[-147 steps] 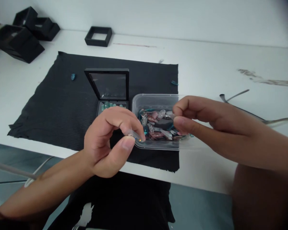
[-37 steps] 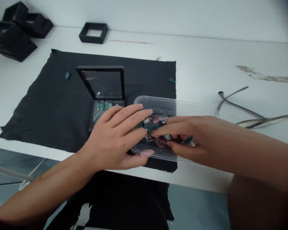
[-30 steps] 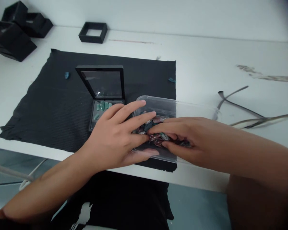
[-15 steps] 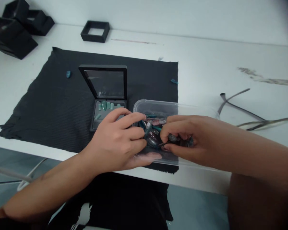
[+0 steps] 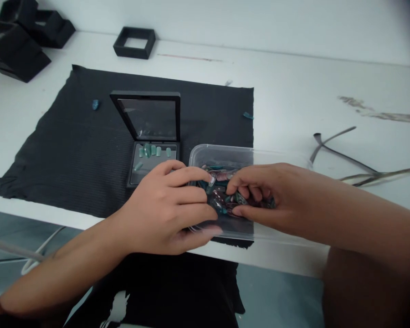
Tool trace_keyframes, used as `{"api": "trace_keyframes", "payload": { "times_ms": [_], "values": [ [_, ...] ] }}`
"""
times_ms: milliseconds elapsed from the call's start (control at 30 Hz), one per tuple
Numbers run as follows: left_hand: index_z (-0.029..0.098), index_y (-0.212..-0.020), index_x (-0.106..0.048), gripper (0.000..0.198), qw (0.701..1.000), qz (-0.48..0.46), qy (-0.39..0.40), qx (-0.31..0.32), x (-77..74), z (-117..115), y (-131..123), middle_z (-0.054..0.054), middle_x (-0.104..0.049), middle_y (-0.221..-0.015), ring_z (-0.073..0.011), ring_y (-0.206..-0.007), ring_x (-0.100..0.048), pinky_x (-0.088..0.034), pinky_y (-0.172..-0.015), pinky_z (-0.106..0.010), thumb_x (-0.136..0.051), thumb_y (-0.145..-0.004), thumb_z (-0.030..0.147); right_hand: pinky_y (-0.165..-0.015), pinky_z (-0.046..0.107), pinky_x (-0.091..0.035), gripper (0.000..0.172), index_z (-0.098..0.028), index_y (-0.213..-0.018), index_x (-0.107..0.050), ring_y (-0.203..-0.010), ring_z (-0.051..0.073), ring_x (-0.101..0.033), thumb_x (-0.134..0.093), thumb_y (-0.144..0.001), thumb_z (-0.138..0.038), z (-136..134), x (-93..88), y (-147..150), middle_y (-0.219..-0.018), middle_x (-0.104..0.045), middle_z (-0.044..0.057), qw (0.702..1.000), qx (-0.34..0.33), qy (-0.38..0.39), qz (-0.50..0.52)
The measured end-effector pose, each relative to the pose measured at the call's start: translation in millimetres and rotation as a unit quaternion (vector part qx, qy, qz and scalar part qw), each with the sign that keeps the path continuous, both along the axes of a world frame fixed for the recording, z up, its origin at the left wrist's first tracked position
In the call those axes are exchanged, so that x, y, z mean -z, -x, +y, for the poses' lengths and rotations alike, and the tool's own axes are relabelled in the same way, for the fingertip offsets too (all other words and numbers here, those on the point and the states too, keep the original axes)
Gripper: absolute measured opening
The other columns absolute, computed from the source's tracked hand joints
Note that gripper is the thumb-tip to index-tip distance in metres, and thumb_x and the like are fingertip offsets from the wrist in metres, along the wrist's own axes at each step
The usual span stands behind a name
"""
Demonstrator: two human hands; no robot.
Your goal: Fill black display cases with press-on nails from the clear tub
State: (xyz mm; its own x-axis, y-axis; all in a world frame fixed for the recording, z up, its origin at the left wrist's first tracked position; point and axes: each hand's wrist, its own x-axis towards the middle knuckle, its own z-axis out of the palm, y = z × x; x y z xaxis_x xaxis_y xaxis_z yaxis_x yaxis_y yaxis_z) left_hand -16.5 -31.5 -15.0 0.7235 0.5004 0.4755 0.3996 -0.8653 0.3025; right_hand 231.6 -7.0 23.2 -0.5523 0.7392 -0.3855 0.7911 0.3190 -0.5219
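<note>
A clear plastic tub [image 5: 222, 152] holds a heap of small glossy press-on nails [image 5: 218, 198] in teal, green and dark pinkish tones. My left hand [image 5: 171, 207] lies over the tub's left rim, fingers stretched out and slightly apart, the forefinger's tip at a pale piece in the heap. My right hand [image 5: 266, 189] is down in the tub with its fingers curled and the thumb opposite, around some of the nails; its fingers partly hide them. To the left stands an open black display case [image 5: 145, 95] with a clear window lid and several pale green nails [image 5: 153, 150] inside.
Under the case and part of the tub lies a black ribbed mat [image 5: 71, 150], with a blue piece [image 5: 95, 105] and a teal piece [image 5: 248, 115] on it. Black frames [image 5: 135, 43] stand behind and at far left. A dark strap [image 5: 348, 155] lies to the right.
My right hand's fingers have shifted in the heap, and the nails have been stirred, with a green patterned one now showing. My left hand has moved slightly, its fingers spread over the rim.
</note>
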Motion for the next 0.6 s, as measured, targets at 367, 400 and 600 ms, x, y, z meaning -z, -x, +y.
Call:
{"api": "trace_keyframes", "payload": {
  "times_ms": [367,400,600],
  "values": [
    [0.024,-0.093,-0.074,0.015,0.999,-0.024,0.044,0.015,0.8,-1,0,0.005,-0.077,-0.087,-0.0208,-0.108,-0.069,-0.044,-0.098,-0.039,-0.071,-0.092,0.038,-0.051,0.031,-0.042,0.016,-0.032,-0.092,-0.074,-0.056,0.015,-0.058,-0.064,-0.086,-0.043,3,-0.3,-2,-0.065,-0.065,-0.003,0.999,0.005,0.041,-0.003],
    [0.024,-0.092,-0.074,0.014,0.999,-0.023,0.043,0.016,1.0,-1,0,0.005,-0.076,-0.086,-0.0206,-0.108,-0.069,-0.044,-0.097,-0.039,-0.070,-0.092,0.037,-0.050,0.030,-0.041,0.017,-0.032,-0.091,-0.074,-0.056,0.015,-0.057,-0.064,-0.086,-0.044,3,-1.3,-2,-0.063,-0.065,-0.003,0.999,0.010,0.049,-0.002],
    [0.024,-0.088,-0.075,0.013,0.998,-0.024,0.046,0.023,2.1,0,-1,0.005,-0.075,-0.083,-0.0199,-0.103,-0.069,-0.045,-0.093,-0.037,-0.070,-0.093,0.035,-0.052,0.030,-0.046,0.018,-0.032,-0.089,-0.075,-0.059,0.015,-0.060,-0.069,-0.084,-0.047,3,-8.4,0,-0.072,-0.071,-0.003,0.995,0.045,0.077,0.035]
  ]
}}
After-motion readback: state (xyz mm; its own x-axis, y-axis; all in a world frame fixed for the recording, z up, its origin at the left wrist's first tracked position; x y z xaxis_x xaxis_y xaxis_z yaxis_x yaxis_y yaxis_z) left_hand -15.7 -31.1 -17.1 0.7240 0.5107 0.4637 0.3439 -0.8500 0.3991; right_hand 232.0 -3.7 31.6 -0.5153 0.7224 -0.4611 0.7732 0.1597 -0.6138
